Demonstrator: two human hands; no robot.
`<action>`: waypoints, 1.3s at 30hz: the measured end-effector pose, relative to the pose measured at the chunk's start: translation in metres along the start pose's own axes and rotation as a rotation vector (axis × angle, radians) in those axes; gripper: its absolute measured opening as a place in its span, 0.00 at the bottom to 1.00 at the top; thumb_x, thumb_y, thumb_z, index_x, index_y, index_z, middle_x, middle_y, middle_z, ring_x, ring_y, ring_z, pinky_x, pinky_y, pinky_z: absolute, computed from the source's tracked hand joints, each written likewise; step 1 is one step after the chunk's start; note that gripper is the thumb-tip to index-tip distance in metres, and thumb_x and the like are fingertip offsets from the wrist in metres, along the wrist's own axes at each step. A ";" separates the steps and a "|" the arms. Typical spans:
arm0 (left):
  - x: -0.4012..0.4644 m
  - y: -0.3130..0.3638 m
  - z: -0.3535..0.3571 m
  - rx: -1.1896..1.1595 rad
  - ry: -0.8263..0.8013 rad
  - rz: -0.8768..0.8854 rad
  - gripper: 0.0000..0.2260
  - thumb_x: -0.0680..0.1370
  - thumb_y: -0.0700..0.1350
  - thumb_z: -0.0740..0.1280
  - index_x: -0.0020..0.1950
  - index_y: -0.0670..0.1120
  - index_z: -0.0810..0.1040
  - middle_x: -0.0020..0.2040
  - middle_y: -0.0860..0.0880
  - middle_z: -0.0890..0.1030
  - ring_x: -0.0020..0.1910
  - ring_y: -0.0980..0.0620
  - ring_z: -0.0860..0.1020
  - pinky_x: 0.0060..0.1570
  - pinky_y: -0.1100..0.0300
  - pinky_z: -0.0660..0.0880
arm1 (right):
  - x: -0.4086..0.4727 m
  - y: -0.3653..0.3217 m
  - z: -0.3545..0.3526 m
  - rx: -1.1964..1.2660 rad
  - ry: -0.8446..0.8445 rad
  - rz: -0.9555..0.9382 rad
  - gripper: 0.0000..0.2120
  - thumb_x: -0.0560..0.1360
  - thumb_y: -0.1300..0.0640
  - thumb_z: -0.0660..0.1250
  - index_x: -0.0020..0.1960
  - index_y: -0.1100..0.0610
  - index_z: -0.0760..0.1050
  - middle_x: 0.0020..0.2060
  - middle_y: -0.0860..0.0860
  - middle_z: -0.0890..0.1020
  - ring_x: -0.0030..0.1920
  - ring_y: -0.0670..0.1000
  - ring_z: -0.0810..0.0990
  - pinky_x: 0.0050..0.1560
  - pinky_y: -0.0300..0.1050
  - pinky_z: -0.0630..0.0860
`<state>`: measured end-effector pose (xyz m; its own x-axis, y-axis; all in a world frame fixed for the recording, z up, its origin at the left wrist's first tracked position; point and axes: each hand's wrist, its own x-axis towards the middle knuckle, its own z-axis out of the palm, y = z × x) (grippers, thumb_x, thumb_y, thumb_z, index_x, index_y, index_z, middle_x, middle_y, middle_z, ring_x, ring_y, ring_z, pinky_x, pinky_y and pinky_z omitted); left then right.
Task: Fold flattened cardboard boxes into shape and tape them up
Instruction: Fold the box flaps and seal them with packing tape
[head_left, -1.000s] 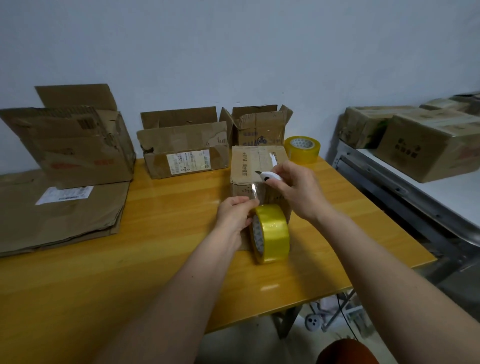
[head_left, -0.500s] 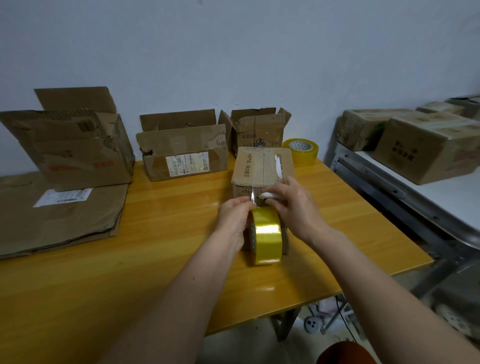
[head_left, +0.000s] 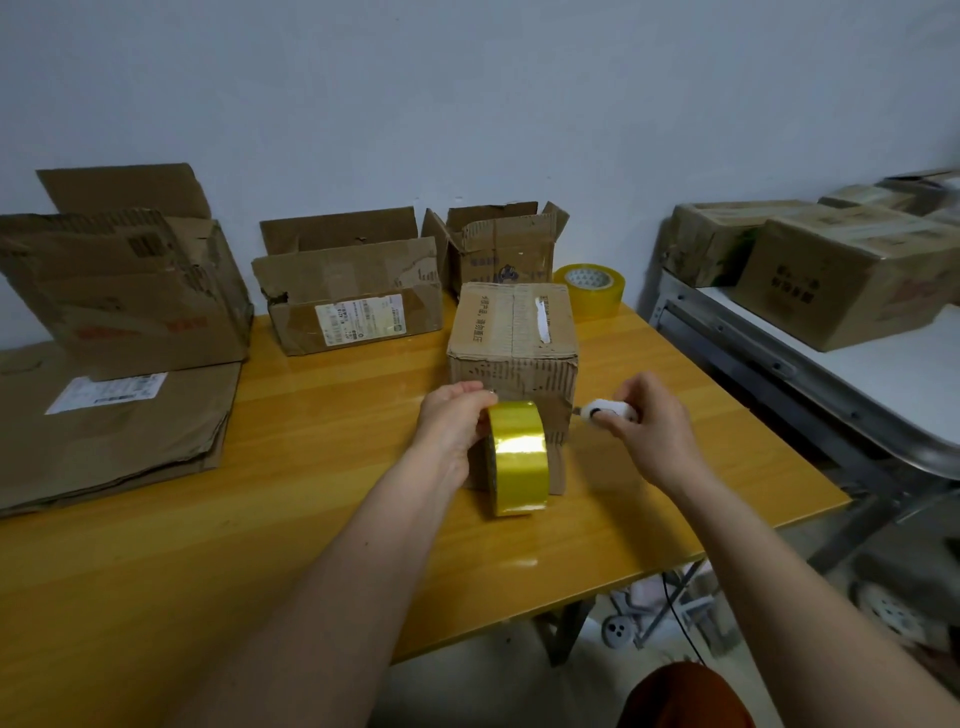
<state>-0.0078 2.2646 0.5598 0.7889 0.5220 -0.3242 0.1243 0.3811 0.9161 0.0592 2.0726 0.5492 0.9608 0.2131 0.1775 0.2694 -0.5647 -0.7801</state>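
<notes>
A small closed cardboard box (head_left: 513, 332) stands on the yellow table (head_left: 291, 509), with tape running along its top seam. My left hand (head_left: 453, 422) grips a yellow tape roll (head_left: 518, 457) held upright just in front of the box. My right hand (head_left: 649, 426) is to the right of the box and holds a small white cutter (head_left: 608, 410), its tip pointing left at the box's lower right corner. A stack of flattened boxes (head_left: 104, 431) lies at the left of the table.
Three open boxes stand along the wall: a large one (head_left: 124, 291), a labelled one (head_left: 353, 296) and a small one (head_left: 498, 249). A second tape roll (head_left: 589, 288) sits behind the closed box. Taped boxes (head_left: 841, 270) rest on a white side table (head_left: 893, 384) at right.
My right hand drew the cutter from the top front of the box down and out to the right. The tape roll in my left hand dropped slightly and now hangs free of the box.
</notes>
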 end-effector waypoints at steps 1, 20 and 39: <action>0.000 0.000 0.001 0.002 0.002 0.002 0.08 0.75 0.32 0.67 0.48 0.44 0.75 0.42 0.46 0.78 0.39 0.52 0.76 0.41 0.59 0.77 | 0.001 0.009 0.000 0.001 0.000 0.105 0.10 0.73 0.55 0.72 0.46 0.52 0.70 0.43 0.50 0.77 0.42 0.51 0.76 0.42 0.51 0.75; 0.009 0.001 -0.013 0.156 -0.046 0.062 0.10 0.73 0.38 0.72 0.51 0.47 0.76 0.50 0.45 0.81 0.51 0.47 0.80 0.55 0.51 0.78 | 0.045 -0.066 0.045 -0.434 -0.090 -0.379 0.29 0.73 0.42 0.68 0.71 0.47 0.67 0.69 0.47 0.69 0.70 0.52 0.61 0.69 0.51 0.62; -0.013 -0.002 -0.024 0.211 -0.208 0.326 0.13 0.74 0.36 0.71 0.55 0.48 0.76 0.41 0.51 0.81 0.44 0.55 0.79 0.48 0.61 0.76 | -0.005 -0.077 0.021 -0.123 -0.394 -0.294 0.06 0.76 0.55 0.67 0.45 0.56 0.80 0.40 0.46 0.78 0.45 0.46 0.76 0.47 0.42 0.74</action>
<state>-0.0327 2.2752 0.5571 0.9088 0.4166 0.0244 -0.0481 0.0464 0.9978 0.0322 2.1316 0.5957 0.7513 0.6488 0.1207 0.5535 -0.5199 -0.6507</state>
